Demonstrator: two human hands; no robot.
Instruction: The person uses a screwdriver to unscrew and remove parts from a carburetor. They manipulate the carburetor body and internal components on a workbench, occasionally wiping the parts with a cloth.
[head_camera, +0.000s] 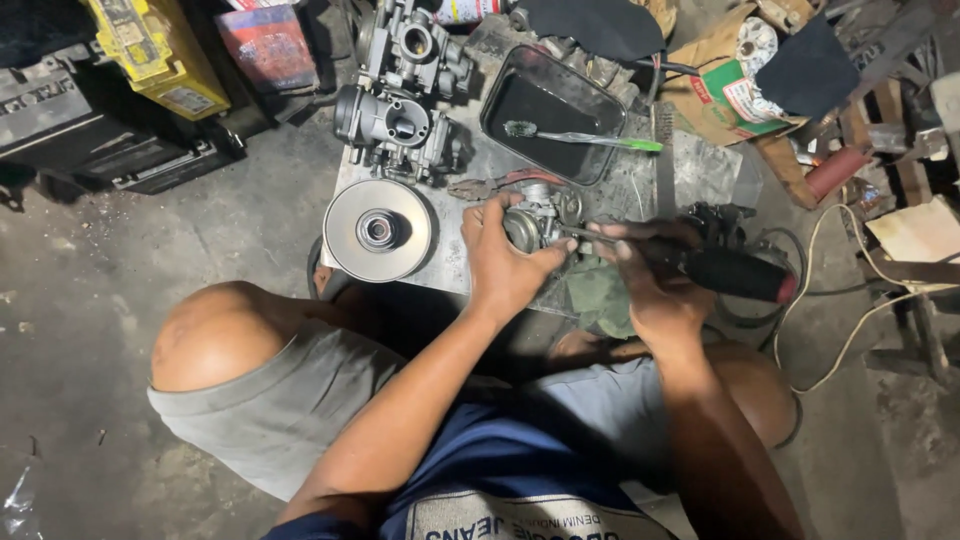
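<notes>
A round metal pulley disc (378, 230) is lying leftmost on the low work slab (640, 185). The left hand (503, 262) is gripping a small carburetor (540, 220) there; the right hand (650, 285) is clenching a black-handled screwdriver (700, 262), its tip apparently touching the carburetor.

On the bench (650, 190), the small carburetor (535, 222) sits in the middle. The round disc (378, 230) lies at 9 o'clock, the tray (552, 112) at 12, holding a toothbrush (585, 138).
</notes>
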